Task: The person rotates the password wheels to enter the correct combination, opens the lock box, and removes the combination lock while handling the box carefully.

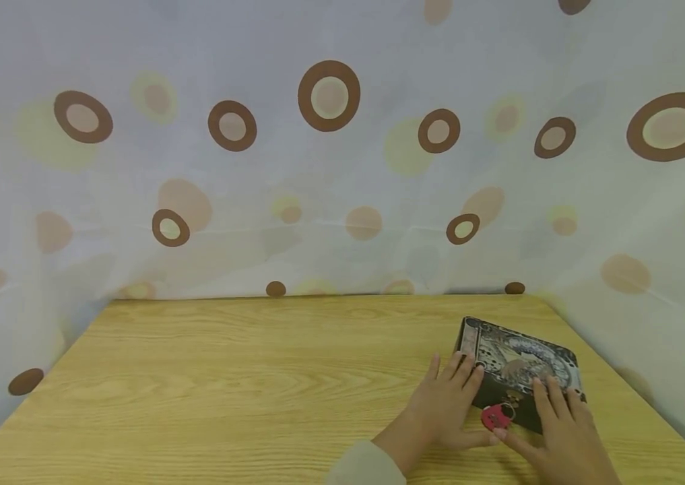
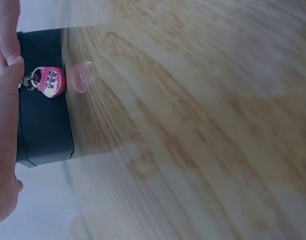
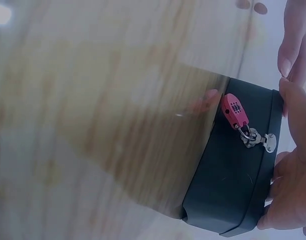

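A dark box with a patterned lid sits at the right of the table, and its dark green front shows in the left wrist view. From its metal clasp hangs a pink combination padlock, its shackle passing through the clasp. My left hand lies with fingers extended over the lid's left front corner. My right hand has its fingers extended on the lid's right front part. The two thumbs come close together in front of the box, near the padlock; whether they touch it cannot be told.
The wood-grain table stretches out to the left of the box. A white curtain with brown and yellow circles encloses the table at the back and both sides. The box stands near the right edge.
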Tool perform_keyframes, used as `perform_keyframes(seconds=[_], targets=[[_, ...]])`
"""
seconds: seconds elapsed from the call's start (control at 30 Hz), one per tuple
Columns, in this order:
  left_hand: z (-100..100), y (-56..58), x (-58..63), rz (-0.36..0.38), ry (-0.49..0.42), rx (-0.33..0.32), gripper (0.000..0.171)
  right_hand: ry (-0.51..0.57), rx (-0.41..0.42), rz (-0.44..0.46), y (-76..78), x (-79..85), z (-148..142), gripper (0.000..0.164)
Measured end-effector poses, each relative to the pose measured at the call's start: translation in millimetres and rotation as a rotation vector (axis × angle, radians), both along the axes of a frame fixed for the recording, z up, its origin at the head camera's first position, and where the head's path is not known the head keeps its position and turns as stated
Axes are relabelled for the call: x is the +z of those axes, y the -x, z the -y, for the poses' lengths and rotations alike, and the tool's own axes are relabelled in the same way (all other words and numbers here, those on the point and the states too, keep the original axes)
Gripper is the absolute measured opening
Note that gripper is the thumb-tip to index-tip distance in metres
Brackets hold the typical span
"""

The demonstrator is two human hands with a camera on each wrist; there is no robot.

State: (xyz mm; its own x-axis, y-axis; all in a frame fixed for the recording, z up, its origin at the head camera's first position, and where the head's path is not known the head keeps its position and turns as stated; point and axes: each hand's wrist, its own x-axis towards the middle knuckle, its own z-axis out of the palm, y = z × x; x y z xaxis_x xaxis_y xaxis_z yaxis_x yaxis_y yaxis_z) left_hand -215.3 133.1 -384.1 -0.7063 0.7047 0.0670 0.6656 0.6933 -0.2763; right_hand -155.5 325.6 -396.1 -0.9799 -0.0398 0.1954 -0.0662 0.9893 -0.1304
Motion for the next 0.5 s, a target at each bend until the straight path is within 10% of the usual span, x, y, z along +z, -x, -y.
perform_keyframes(seconds=[0.5], targets=[[-12.7, -5.0, -1.5, -0.026, 0.013, 0.004, 0.091, 0.033, 0.01, -0.009, -3.7, -0.7, -2.0, 0.101]])
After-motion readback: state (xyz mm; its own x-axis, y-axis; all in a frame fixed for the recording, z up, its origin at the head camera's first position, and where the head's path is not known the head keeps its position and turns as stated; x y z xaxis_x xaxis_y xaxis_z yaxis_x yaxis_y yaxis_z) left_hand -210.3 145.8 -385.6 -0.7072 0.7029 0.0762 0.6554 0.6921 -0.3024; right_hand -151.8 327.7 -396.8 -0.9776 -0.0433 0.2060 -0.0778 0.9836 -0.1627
